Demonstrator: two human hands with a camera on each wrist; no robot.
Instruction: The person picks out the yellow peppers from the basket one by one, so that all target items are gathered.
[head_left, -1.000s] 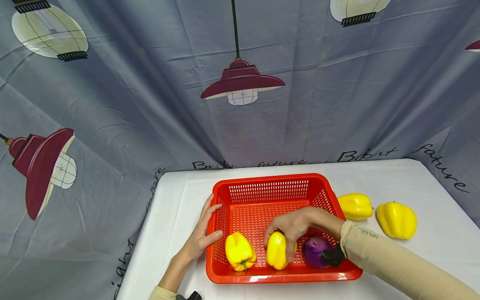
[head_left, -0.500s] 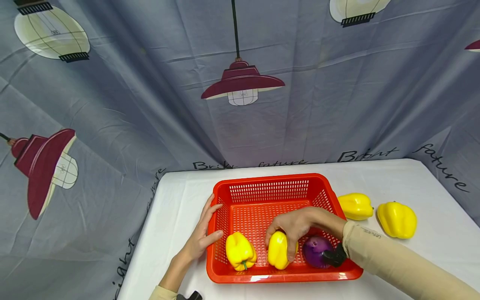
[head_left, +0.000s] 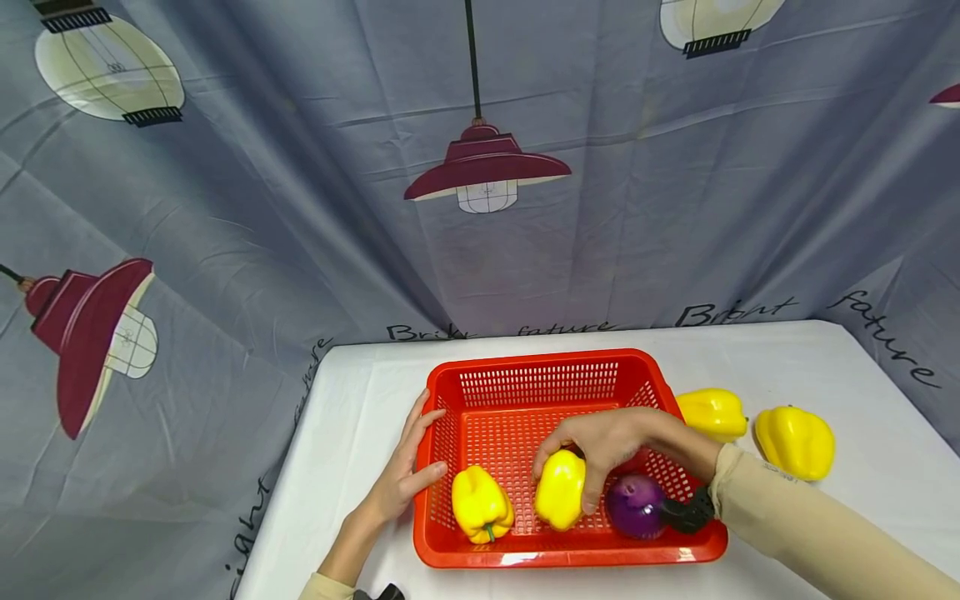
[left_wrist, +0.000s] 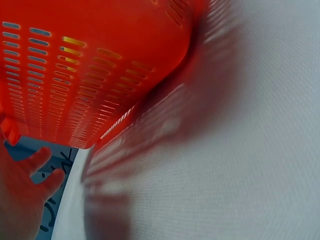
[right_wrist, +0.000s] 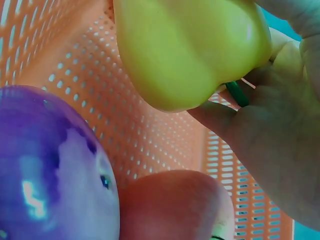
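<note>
My right hand [head_left: 603, 442] grips a yellow bell pepper [head_left: 560, 492] inside a red plastic basket [head_left: 536, 558]; its green stem shows near the palm in the right wrist view. This pepper appears raised from the basket floor. Another yellow bell pepper [head_left: 480, 504] lies in the basket's left front corner. Right of the held pepper sits a round purple vegetable [head_left: 633, 506], onion-like. A rounded reddish thing [right_wrist: 172, 207] lies beside it in the right wrist view, its kind unclear. My left hand [head_left: 401, 475] rests on the basket's left rim, fingers spread and fairly straight.
Two more yellow bell peppers, one nearer the basket [head_left: 712, 414] and one farther right [head_left: 795, 443], lie on the white-covered table [head_left: 367, 375]. A grey curtain [head_left: 300, 208] printed with lamps hangs behind. Black wrist cameras are on both wrists.
My right hand has lifted and tilted the bell pepper slightly, the wrist shifting right. More of the purple vegetable shows now. The left hand stays in place.
</note>
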